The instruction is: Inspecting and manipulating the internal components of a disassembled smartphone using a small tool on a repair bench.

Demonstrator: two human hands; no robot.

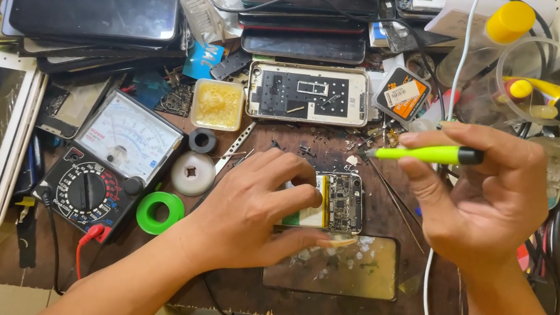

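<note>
My left hand (253,209) presses down on a small phone circuit board (342,201), with fingers over its left end and the thumb along its lower edge. The board lies on the dark wooden bench just above a cracked glass panel (338,264). My right hand (480,197) holds a slim lime-green tool with a black end (426,154), its tip pointing left above the board and not touching it. An opened phone body (309,93) lies just beyond the board.
An analogue multimeter (107,164) with red and black leads sits at left, beside a green tape roll (160,212), a white roll (192,173) and a tub of yellow paste (218,104). Stacked phones and tablets (94,4) fill the back and left. Bottles and cables (530,92) crowd the right.
</note>
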